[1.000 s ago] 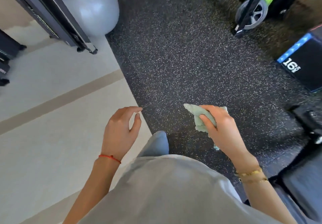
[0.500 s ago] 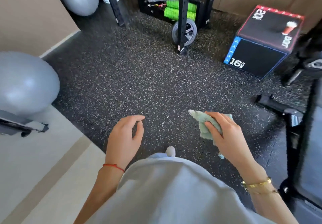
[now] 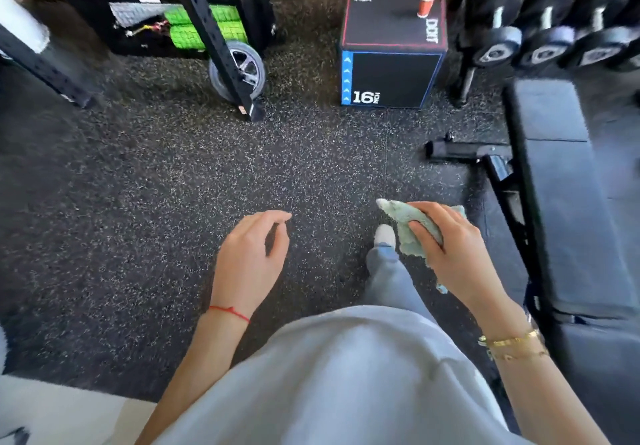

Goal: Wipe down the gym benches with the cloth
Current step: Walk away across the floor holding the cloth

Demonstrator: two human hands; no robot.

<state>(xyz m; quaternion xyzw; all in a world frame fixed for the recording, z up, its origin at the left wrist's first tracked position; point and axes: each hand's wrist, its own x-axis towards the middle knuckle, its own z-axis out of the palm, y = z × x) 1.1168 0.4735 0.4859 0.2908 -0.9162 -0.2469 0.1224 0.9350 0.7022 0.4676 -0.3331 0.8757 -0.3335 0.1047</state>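
A: What's nearest?

B: A grey top, then two bare forearms. The left hand (image 3: pixel 249 257) hangs over the floor (image 3: pixel 138 202) with fingers loosely curled, grasping nothing; a red thread circles its wrist.

A: And the other one?

B: The right hand (image 3: pixel 453 254) grips the cloth (image 3: pixel 403 219), a pale green wad bunched under the fingers, one corner poking out to the left and a scrap hanging below the palm. Gold bracelets sit on that wrist. A shoe (image 3: pixel 385 235) shows just beneath the cloth.

A: Is the cloth on a bench?

B: No, it is in the air, near the bench (image 3: pixel 568 202) but apart from it. The bench is the black padded one running up the right side, its frame foot sticking out to the left on the floor.

A: Further off?

B: A black box (image 3: pixel 391 77) marked 16 and 20, with a red cup (image 3: pixel 426 3) on top. Right of it, dumbbells (image 3: pixel 547 46) on a rack. Left, a rack post (image 3: pixel 214 39) with a wheel (image 3: pixel 239 70) behind it and green rollers (image 3: pixel 194 29) beyond.
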